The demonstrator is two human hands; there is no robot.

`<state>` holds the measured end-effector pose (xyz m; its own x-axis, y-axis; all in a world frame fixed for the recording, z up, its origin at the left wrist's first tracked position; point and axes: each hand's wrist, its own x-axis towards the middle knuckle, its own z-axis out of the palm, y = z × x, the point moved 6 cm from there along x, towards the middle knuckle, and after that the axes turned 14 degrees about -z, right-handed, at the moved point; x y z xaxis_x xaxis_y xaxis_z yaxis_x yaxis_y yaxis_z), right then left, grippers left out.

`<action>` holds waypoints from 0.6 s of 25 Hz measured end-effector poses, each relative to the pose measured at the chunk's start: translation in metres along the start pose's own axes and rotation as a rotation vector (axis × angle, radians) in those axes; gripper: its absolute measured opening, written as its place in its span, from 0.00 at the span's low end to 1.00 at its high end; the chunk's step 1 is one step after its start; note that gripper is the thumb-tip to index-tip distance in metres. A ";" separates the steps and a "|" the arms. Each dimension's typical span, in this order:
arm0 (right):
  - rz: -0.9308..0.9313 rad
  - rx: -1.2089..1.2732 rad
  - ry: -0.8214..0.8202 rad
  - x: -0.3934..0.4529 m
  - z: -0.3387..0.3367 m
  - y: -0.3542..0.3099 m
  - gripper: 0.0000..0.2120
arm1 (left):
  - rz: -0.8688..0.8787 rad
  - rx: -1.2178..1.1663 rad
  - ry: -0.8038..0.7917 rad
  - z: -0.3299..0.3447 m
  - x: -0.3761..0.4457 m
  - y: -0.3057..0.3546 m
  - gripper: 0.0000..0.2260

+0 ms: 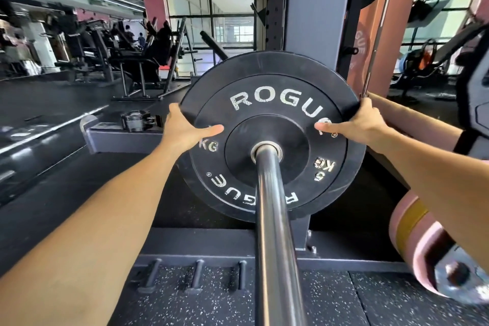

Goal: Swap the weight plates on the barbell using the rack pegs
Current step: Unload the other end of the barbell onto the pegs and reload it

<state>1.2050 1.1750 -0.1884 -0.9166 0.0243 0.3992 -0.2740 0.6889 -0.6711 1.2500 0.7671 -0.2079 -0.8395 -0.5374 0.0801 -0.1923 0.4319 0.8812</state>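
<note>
So the black bumper plate sits on the barbell sleeve, which is a smooth shiny steel tube running straight back toward the camera. That leaves a long bare stretch of sleeve on the near side of the plate. Behind the plate it's tight: the grey rack upright stands right at its far side, and a thin bare bar leans just off its upper right edge. The left side has more room, just dark floor and machines well off in the background.

The plate is matte rubber, round, with worn white ROGUE lettering and KG marks, plus a steel ring at the hub. The floor below is speckled black rubber, with 3 short pegs sticking up from a dark frame.

The left hand is pressed on the plate's left rim, fingers wrapped behind the edge and thumb lying across the face. The right hand mirrors it on the upper right rim, so both grips are clamped on the plate from opposite sides. A pink plate with a gold stripe shows blurry at lower right.
</note>
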 end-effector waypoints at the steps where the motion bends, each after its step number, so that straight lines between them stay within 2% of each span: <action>1: -0.007 0.062 0.041 0.003 0.001 0.003 0.57 | 0.005 -0.010 0.020 0.001 0.005 -0.002 0.51; 4: -0.029 0.171 0.100 0.007 0.003 0.006 0.54 | 0.014 -0.020 0.038 0.001 0.011 -0.004 0.48; 8: -0.048 0.220 0.087 0.001 0.003 0.002 0.56 | 0.055 -0.024 0.034 -0.002 0.002 -0.005 0.44; 15: -0.023 0.227 0.089 -0.055 -0.021 -0.014 0.53 | 0.030 0.001 0.003 -0.027 -0.046 -0.015 0.46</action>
<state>1.2653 1.1794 -0.1881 -0.8830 0.0810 0.4624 -0.3619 0.5100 -0.7803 1.3050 0.7661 -0.2119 -0.8435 -0.5262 0.1076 -0.1675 0.4482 0.8781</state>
